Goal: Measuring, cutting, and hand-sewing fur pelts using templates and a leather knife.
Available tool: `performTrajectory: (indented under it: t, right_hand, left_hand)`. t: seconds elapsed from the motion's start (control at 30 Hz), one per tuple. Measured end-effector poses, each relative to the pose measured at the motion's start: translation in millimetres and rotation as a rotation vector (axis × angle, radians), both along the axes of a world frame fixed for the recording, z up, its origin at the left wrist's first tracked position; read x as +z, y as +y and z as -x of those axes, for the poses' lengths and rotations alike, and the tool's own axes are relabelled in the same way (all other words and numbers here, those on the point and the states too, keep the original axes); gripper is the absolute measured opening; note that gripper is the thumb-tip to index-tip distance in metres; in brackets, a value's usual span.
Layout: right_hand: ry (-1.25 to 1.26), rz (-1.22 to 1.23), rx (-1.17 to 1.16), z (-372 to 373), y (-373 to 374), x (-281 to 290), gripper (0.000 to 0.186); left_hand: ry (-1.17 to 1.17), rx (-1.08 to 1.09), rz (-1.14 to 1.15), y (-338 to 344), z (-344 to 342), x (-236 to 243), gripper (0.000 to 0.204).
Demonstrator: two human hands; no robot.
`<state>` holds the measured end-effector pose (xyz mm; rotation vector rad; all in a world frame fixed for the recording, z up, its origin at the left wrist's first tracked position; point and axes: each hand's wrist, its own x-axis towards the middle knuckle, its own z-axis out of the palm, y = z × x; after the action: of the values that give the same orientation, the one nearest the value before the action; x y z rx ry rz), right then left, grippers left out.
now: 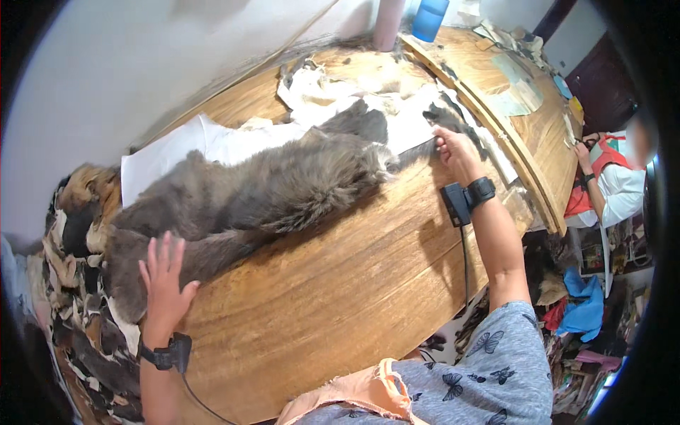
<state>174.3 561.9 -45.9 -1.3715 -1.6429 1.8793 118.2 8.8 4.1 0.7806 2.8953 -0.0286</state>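
A long grey-brown fur pelt [283, 188] stretches across the wooden table [319, 304]. Part of it overlies a white sheet [170, 152]. At the pelt's near left end rests my left hand [168, 283], its fingers spread over the dark fur and the thumb apart. Past the pelt's right end, my right hand [459, 152] has its fingers pinched together at the corner of the white material. What lies between those fingers is too small to make out. Dark fur pieces [453, 117] lie just beyond it.
Several patchy fur scraps [85, 297] are heaped at the left. A wooden strip [496, 134] crosses the table's right side. At the back stand a blue cup [429, 20] and a pink post [387, 25]. Another person [616, 170] works at the far right, near a blue cloth [582, 304].
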Motion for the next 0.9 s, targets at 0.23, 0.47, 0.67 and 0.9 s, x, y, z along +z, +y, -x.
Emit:
performTrajectory:
  t: [0.23,0.47,0.67,0.9]
  right_hand:
    - [0.308,-0.454,-0.083,34,-1,8,0.024]
    - [0.266,-1.039,0.934,48,-154,49,0.016]
    - [0.256,-1.547,1.396,31,-185,24,0.037]
    - [0.182,-1.969,1.429,43,-187,10,0.016]
  left_hand:
    - [0.05,0.244,0.0,-60,-11,-21,0.076]
    - [0.068,0.279,-0.111,-92,-17,-30,0.073]
    - [0.194,0.258,-0.084,-81,-10,-32,0.076]
    - [0.232,0.326,-0.072,-87,-5,-48,0.066]
